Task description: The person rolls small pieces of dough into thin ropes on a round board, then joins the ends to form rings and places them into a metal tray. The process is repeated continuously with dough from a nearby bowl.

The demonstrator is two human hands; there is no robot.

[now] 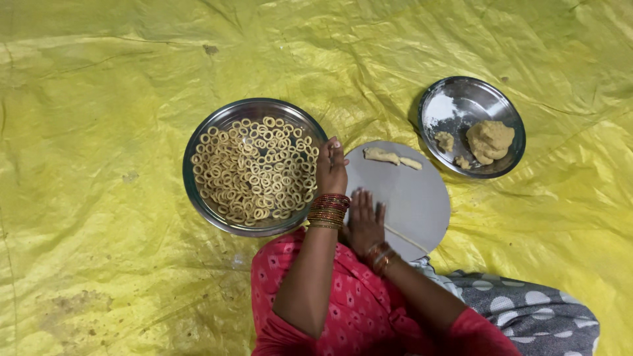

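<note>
My left hand [331, 168] hovers at the right rim of a steel plate [198, 198] filled with several small dough rings [254, 175]. Its fingers are bunched together, and whatever is between them is hidden. My right hand [364, 221] lies palm down, fingers straight, on a round grey board [415, 194]. A thin rope of dough [405, 237] runs out from under it to the right. Two short dough pieces [390, 157] lie at the board's far edge. Both wrists wear red and gold bangles.
A second steel plate [461, 105] at the upper right holds a lump of dough [490, 140], smaller bits and some flour. Everything sits on a wrinkled yellow plastic sheet [99, 132]. My pink clothing and a grey dotted cloth [527, 310] fill the bottom edge.
</note>
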